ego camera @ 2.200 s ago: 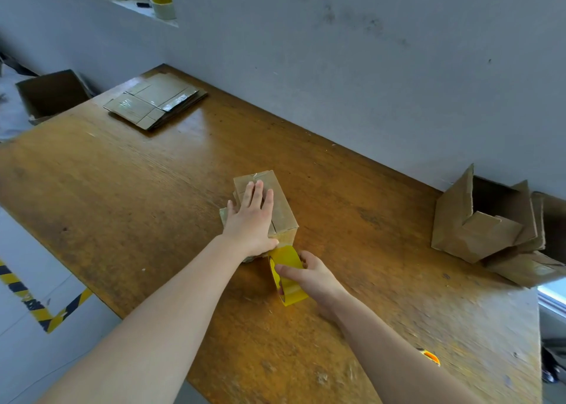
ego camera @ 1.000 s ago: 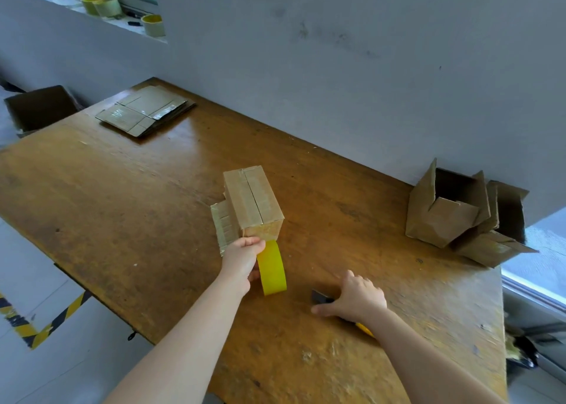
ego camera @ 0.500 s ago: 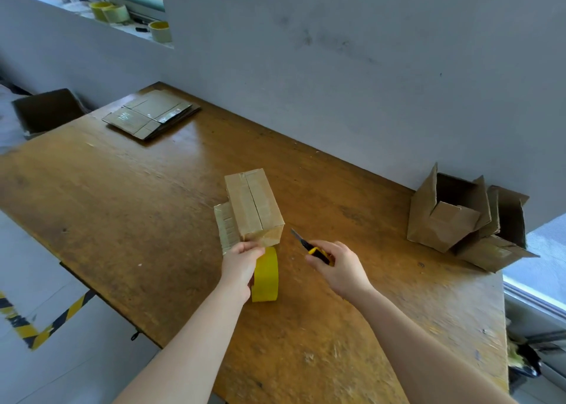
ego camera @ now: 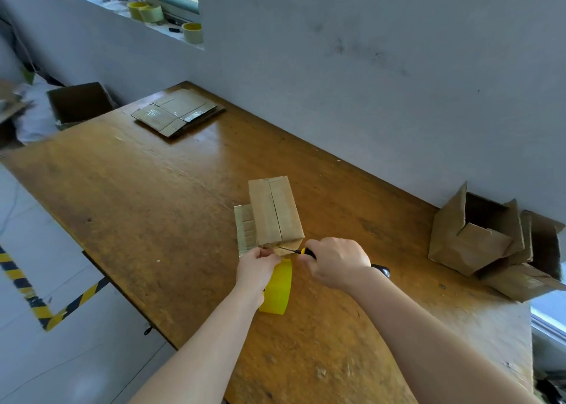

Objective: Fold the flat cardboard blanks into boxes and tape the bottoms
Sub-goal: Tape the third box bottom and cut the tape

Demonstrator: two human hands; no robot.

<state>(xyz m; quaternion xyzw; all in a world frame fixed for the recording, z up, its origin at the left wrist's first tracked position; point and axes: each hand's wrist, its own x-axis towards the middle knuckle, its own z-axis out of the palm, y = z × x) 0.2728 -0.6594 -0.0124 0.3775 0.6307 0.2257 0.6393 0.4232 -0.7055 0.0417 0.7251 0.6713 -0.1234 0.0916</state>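
Your cardboard box (ego camera: 275,210) stands in the middle of the wooden table (ego camera: 137,204), its closed flaps facing up with the seam running away from you. One loose flap sticks out on its left side.

Your left hand (ego camera: 258,267) sits at the box's near end, fingers curled and pinching the tape where it leaves the yellow tape roll (ego camera: 277,287). The roll stands on edge just under that hand, touching the near face of the box or just short of it; I cannot tell which.

Your right hand (ego camera: 335,262) is closed round a yellow-and-black utility knife (ego camera: 307,252). The thin blade points left, level with the box's near lower edge, right between your two hands. Its tip lies at the tape just above the roll.

A stack of flat cardboard blanks (ego camera: 179,112) lies at the table's far left corner, well apart from your hands. Folded open boxes (ego camera: 477,238) are heaped by the wall at the right end. Spare tape rolls (ego camera: 147,12) sit on the window sill.
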